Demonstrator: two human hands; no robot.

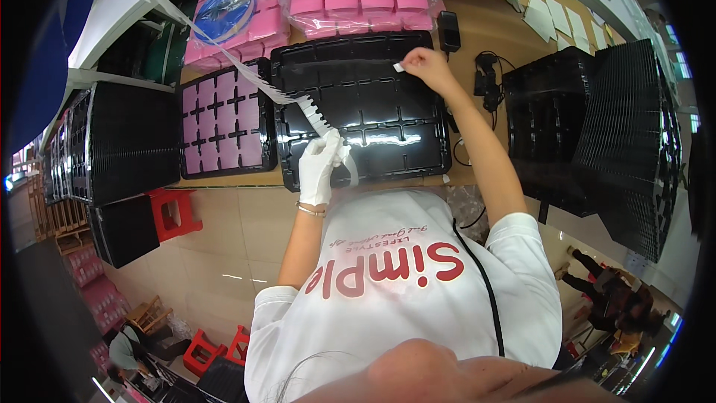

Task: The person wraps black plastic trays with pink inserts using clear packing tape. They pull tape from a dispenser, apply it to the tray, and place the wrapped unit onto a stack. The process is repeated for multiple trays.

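My left hand (319,170), in a white glove, is closed on a long white strip (313,113) with a notched edge. The strip runs up to the far left, and a loose end curls below the glove. My bare right hand (429,69) pinches a small white piece like a sticker (398,67) between thumb and fingertips. It hovers at the far right part of a shiny black plastic tray (365,116) with cross-shaped ridges. I cannot tell whether the white piece touches the tray. The left glove is over the tray's near left part.
Left of the tray lies another black tray with pink squares (224,123). Pink foam blocks (358,0) in clear wrap and a blue coil (224,11) are behind. Tall stacks of black trays (134,134) flank both sides. A black adapter (448,30) and cables (488,82) lie right.
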